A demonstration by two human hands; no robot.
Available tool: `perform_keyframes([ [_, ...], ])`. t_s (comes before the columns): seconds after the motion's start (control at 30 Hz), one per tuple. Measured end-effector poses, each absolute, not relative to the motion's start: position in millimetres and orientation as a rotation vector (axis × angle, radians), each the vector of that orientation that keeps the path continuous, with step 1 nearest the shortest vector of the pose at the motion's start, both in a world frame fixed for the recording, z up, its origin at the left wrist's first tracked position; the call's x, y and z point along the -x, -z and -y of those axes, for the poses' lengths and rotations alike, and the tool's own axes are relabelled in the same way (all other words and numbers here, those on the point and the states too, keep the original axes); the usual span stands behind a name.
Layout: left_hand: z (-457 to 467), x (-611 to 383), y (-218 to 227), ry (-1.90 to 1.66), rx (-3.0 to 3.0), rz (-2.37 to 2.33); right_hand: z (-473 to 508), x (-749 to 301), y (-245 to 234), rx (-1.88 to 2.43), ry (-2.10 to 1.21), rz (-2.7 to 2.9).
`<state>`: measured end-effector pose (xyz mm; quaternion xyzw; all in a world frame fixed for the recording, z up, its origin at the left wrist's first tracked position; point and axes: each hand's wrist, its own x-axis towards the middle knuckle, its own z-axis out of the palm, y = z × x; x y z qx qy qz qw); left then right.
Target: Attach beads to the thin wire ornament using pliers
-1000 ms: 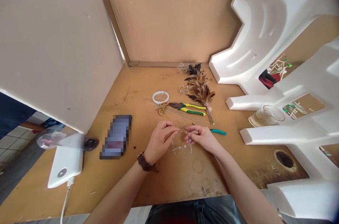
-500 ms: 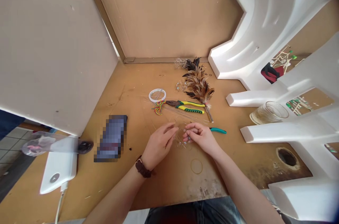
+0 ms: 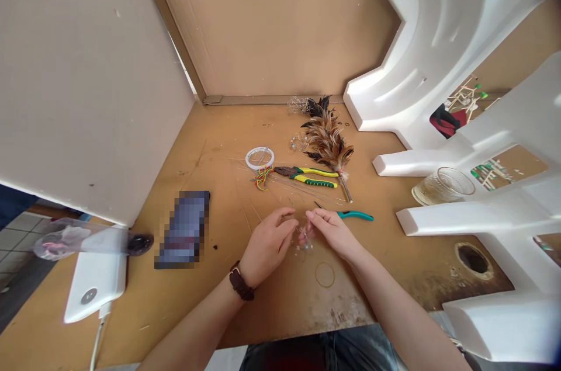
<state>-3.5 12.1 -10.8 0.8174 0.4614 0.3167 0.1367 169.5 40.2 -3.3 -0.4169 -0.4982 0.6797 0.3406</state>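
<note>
Between my hands is a small piece of thin wire with clear and bluish beads (image 3: 305,244). My right hand (image 3: 331,231) pinches it between thumb and fingers, and the beads dangle below the fingertips. My left hand (image 3: 270,241), with a dark watch on its wrist, has thumb and forefinger brought together at the wire's left side; what lies in that pinch is too fine to make out. Just beyond the right hand lie teal-handled pliers (image 3: 356,215), their tip partly showing. A thin yellowish ring (image 3: 325,274) rests on the table nearer my body.
Yellow-green pliers (image 3: 311,176), a white ring (image 3: 260,158), coloured threads (image 3: 263,177) and a feather bundle (image 3: 328,140) lie farther back. At left are a phone (image 3: 184,229) and a white power bank (image 3: 97,283). A glass (image 3: 443,186) stands among white moulded foam (image 3: 438,221) at right.
The fingers of both hands have shifted around the wire and moved slightly closer to my body. The beads now hang more bunched together, and more of the teal pliers shows.
</note>
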Motion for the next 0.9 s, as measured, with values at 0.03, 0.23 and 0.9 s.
perform_keyframes([
  [0.03, -11.3, 3.3, 11.0, -0.926, -2.371, -1.339, -40.3, -169.1, 3.6, 1.104, -1.764, 1.280],
  [0.23, -10.4, 3.2, 9.3, -0.980, -2.339, -1.384, -40.8, -170.9, 6.1, 1.105, -1.803, 1.230],
  [0.9, -10.9, 2.1, 4.0, -1.163, -2.025, -1.261, -40.6, -166.2, 13.5, 1.081, -1.967, 0.967],
])
